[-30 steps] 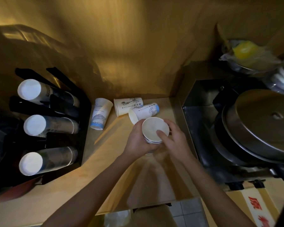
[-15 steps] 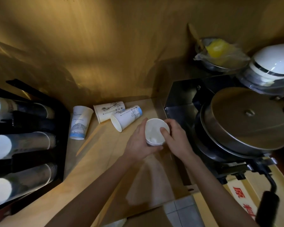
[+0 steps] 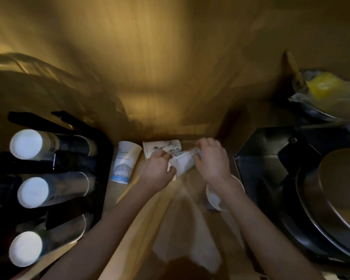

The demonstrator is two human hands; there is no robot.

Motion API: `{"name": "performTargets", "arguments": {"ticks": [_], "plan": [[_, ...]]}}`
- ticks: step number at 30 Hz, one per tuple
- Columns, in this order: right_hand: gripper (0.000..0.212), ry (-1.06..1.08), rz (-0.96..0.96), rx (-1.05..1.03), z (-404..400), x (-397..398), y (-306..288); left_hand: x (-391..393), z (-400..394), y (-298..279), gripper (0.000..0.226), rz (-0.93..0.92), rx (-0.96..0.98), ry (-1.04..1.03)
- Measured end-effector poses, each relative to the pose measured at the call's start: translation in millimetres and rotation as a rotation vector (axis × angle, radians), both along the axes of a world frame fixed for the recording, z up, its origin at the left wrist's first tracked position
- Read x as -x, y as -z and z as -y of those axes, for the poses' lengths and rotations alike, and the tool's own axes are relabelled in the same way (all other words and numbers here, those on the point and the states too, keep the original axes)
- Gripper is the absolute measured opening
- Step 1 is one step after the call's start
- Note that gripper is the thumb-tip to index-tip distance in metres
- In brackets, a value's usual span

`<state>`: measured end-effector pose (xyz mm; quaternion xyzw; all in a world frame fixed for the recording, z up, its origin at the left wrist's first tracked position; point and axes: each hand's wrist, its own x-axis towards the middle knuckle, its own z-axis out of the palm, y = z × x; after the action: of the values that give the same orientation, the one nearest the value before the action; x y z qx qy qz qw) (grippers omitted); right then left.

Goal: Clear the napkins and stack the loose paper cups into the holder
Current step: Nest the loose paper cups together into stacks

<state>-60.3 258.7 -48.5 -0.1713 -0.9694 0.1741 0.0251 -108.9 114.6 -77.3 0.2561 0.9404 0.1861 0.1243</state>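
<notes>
A white paper cup with a blue rim (image 3: 183, 163) lies on its side on the wooden counter. My left hand (image 3: 157, 169) grips its mouth end and my right hand (image 3: 212, 160) holds its base end. Behind it lies another cup with an ink drawing (image 3: 162, 147). A blue-printed cup (image 3: 125, 161) stands mouth down to the left. An upright nested cup stack (image 3: 216, 196) stands under my right forearm, partly hidden. The black cup holder (image 3: 69, 164) at the left holds three horizontal rows of stacked cups. The picture is blurred.
A wooden wall closes the counter at the back. At the right stand a black appliance (image 3: 271, 164) and a large metal lid (image 3: 343, 197). A bowl covered in plastic with something yellow (image 3: 323, 91) sits at the back right.
Both hands let go of the nested cup stack, which now stands on the counter at the right. They reached back to the lying blue-rimmed cup and took hold of it. The camera swung left.
</notes>
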Motion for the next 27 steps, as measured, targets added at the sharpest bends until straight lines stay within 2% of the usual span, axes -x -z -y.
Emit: {"name": "performTargets", "arguments": {"ticks": [3,6,9,13,16,20,22,27], "plan": [[0.042,0.000,0.079,-0.076,31.3,16.3,19.4,29.7,11.2,16.0,0.050,-0.055,0.063,-0.087],[0.068,-0.029,0.086,-0.030,49.3,23.6,47.9,48.4,19.8,37.2,0.064,-0.099,0.129,-0.104],[0.071,-0.030,0.109,0.063,54.7,27.5,76.4,61.2,27.0,60.8,0.080,-0.097,0.215,-0.074],[0.072,-0.107,0.176,0.059,54.9,30.9,103.5,73.8,29.6,80.4,0.095,-0.094,0.357,0.006],[0.072,-0.134,0.201,0.038,53.2,29.9,115.6,79.5,28.6,86.1,0.090,-0.104,0.381,0.017],[0.067,-0.118,0.033,-0.101,56.0,22.4,134.6,81.9,30.5,93.7,0.079,-0.191,0.346,0.022],[0.062,-0.128,0.008,-0.139,56.6,18.9,138.6,78.5,32.0,94.2,0.077,-0.184,0.302,0.035],[0.081,-0.154,-0.019,-0.160,53.5,10.4,135.7,65.6,38.8,81.4,0.074,-0.060,0.174,-0.044]]}}
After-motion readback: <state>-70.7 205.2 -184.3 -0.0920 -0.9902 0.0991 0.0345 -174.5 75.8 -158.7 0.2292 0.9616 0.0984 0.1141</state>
